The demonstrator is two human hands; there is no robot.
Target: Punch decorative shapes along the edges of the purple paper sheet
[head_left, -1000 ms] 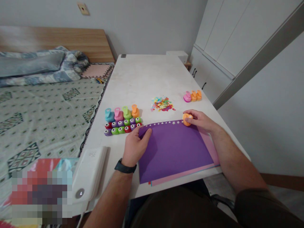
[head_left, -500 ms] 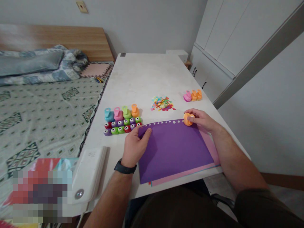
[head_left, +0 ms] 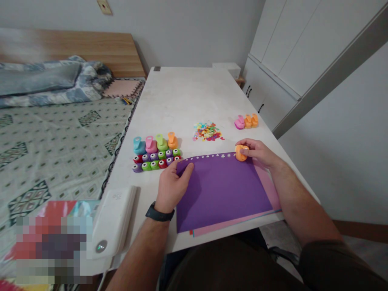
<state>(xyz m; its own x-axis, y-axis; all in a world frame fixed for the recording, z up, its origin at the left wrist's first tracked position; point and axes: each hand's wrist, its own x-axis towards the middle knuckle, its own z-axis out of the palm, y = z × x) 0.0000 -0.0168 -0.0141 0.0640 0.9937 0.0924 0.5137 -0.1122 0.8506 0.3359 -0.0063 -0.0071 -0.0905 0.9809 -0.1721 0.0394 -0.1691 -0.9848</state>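
A sheet of purple paper lies in front of me, with a row of small punched shapes along its far edge. At its far left corner, my left hand grips the sheet, thumb on top and fingers beneath. My right hand is closed round an orange craft punch, thumb on its lever. That punch sits over the paper's far edge near the right corner, at the end of the punched row. Under the purple sheet, pink paper sticks out at the right and near sides.
Small craft punches stand in rows at the left, with larger punches behind them. Colourful paper cut-outs are heaped mid-table. Three punches stand at the right edge. A white device with a cable lies at the near left.
The punch and my right hand have shifted very slightly to the right along the paper's edge. My left hand keeps its hold on the corner.
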